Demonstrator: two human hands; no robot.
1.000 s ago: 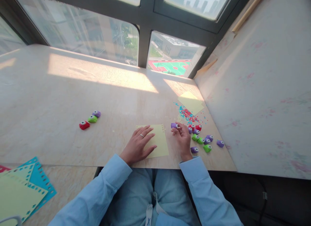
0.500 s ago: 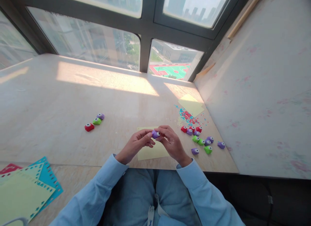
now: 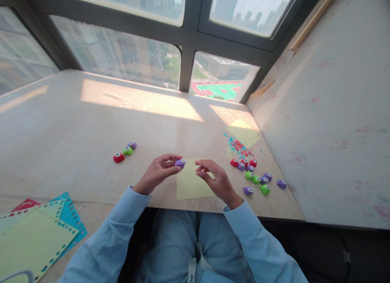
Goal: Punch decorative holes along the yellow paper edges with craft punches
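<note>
My left hand pinches a small purple paper punch just above the left edge of a pale yellow sheet that lies near the table's front edge. My right hand hovers over the sheet's right side with fingers curled and apart, holding nothing. A cluster of several red, purple and green punches lies to the right of that hand.
A red, a green and a purple punch lie in a row at the left. Confetti bits and a second yellow sheet sit far right by the wall. Punched coloured sheets lie at the lower left.
The purple punch passed from my right hand to my left hand, which lifted off the yellow sheet. My right hand moved away from the punch and now hovers over the sheet.
</note>
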